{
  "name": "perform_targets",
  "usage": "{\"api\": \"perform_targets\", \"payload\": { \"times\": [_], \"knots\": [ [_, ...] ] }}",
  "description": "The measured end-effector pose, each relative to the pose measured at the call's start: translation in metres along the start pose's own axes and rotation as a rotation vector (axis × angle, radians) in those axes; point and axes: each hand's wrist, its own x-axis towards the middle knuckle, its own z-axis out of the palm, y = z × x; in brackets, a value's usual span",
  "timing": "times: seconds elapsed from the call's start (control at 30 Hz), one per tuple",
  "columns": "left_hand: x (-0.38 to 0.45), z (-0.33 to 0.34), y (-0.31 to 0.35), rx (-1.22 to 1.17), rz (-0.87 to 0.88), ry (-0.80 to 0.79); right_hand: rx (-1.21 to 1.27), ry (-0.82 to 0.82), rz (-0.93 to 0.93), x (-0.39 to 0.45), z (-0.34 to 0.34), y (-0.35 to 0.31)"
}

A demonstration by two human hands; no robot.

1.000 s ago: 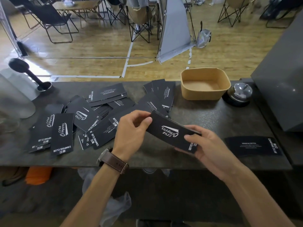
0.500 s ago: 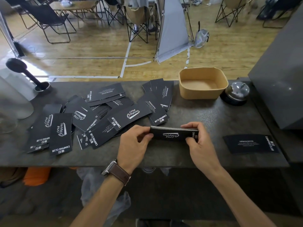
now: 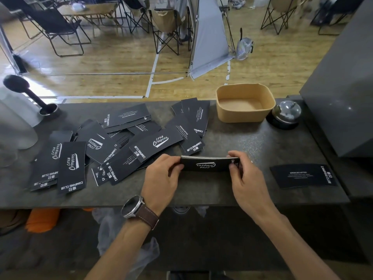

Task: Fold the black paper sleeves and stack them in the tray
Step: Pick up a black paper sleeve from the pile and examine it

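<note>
A person stands at a dark stone-look table [image 3: 232, 190], pinching a black paper sleeve [image 3: 209, 164] at both ends, the left hand [image 3: 161, 174] with its grip closed on the left end and the right hand [image 3: 245, 174] grasping the right end between thumb and fingers; the sleeve stands on its long edge on the table, its script logo facing the person upside down and its top edge showing pale layers pressed close together. To the left lies a loose heap of unfolded sleeves [image 3: 113, 146], overlapping at all angles, while a single flat sleeve [image 3: 302, 175] rests apart on the right. The tan tray [image 3: 245, 116] sits at the back right beside a chrome call bell [image 3: 286, 114] and appears to hold nothing yet, so the job looks barely begun. The step in hand seems to be squaring and flattening the fold against the table; done well, it would mean keeping both ends level, pressing the two creases evenly so the layers sit flush, and only then lifting the piece towards the tray. Uneven pressure could leave the paper springing open or skewed, which would make a tidy stack harder to build. A black tamper [image 3: 26, 93] stands at the far left
</note>
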Motion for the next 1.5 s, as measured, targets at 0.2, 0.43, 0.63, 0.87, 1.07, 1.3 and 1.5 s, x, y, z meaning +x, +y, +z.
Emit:
{"api": "perform_targets", "payload": {
  "times": [0.2,0.43,0.63,0.87,1.07,1.3,1.5],
  "knots": [
    [0.007,-0.014,0.0,0.213,0.12,-0.162,-0.47,0.022,-0.332,0.004,-0.014,-0.001],
    [0.017,-0.006,0.02,0.321,0.218,-0.297,-0.671,-0.106,-0.373,0.014,-0.011,-0.011],
    [0.019,-0.005,0.022,0.33,0.199,-0.342,-0.715,-0.152,-0.366,0.019,-0.004,-0.015],
    [0.015,0.001,0.029,0.412,0.193,-0.339,-0.742,-0.106,-0.353,0.017,0.001,-0.014],
    [0.013,0.002,0.035,0.358,0.172,-0.314,-0.712,-0.113,-0.331,0.012,-0.005,-0.012],
    [0.018,0.026,0.07,0.168,0.247,-0.272,-0.509,-0.042,-0.245,-0.001,-0.062,0.003],
    [0.024,0.062,0.1,0.08,0.355,-0.382,-0.566,-0.251,-0.057,-0.005,-0.123,0.04]
  ]
}}
